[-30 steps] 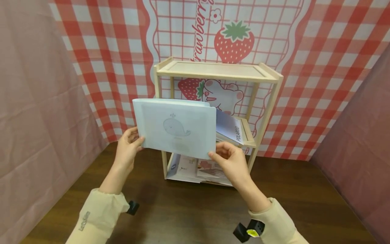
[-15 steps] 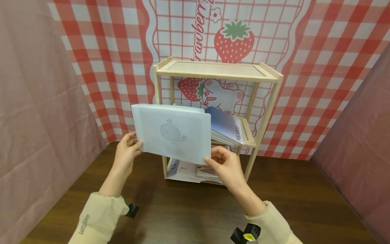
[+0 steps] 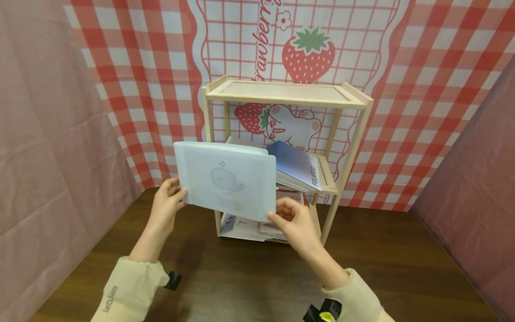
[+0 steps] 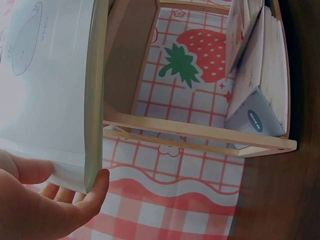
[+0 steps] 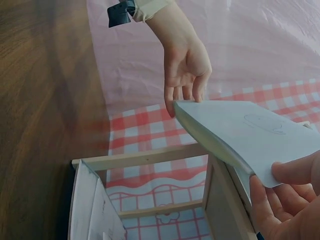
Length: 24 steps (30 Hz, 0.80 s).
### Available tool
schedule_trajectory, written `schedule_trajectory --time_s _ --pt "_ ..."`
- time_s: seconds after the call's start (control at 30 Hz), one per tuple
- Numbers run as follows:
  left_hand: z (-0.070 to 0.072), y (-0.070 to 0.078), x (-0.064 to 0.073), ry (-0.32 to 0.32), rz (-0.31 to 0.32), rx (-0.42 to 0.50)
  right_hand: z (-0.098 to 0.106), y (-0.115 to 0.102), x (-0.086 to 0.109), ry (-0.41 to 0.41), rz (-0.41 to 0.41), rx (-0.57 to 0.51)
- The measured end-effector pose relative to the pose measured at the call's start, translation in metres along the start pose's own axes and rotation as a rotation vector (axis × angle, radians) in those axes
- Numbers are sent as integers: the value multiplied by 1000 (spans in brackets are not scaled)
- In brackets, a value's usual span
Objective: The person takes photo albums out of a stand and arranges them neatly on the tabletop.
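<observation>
A pale blue notebook (image 3: 227, 179) with a whale drawn on its cover is held up in front of the wooden shelf (image 3: 289, 92). My left hand (image 3: 166, 200) pinches its lower left corner, thumb on the cover and fingers behind. At the lower right corner, my right hand (image 3: 297, 226) grips it the same way. In the left wrist view the notebook's long lower edge (image 4: 93, 100) shows, thick and slightly bowed. The right wrist view has both hands at opposite ends of the notebook (image 5: 240, 125), which partly covers the shelf's middle and lower tiers.
On the middle tier a blue-purple book (image 3: 295, 163) with lettering lies tilted on other books. Several white books (image 4: 257, 75) lean in the bottom tier. A red checked cloth (image 3: 161, 89) hangs behind, and pink cloth (image 3: 52, 156) hangs at the sides. The floor (image 3: 241, 277) is dark wood.
Both hands have lowered the notebook and shifted it slightly left. More of the blue-purple book and the middle tier now shows behind it. The grip of both hands stays the same.
</observation>
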<state>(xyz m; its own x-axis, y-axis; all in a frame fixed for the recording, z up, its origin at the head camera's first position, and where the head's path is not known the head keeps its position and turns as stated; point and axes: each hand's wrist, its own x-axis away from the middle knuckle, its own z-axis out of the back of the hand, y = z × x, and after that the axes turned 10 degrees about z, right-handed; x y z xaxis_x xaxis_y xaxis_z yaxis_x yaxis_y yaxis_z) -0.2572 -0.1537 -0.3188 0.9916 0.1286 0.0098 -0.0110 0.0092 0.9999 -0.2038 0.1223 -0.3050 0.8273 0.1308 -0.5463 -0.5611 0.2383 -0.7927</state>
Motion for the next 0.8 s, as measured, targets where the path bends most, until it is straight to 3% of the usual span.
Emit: schedule_trajectory --time_s 0.27,0.5,0.8 --pt "1 -6 0 -8 28 7 -5 2 4 -5 6 32" --pt "3 -13 -2 -24 66 21 -11 4 6 -25 33 -5" --pt "6 -20 -2 -31 105 41 -19 3 10 -50 53 56"
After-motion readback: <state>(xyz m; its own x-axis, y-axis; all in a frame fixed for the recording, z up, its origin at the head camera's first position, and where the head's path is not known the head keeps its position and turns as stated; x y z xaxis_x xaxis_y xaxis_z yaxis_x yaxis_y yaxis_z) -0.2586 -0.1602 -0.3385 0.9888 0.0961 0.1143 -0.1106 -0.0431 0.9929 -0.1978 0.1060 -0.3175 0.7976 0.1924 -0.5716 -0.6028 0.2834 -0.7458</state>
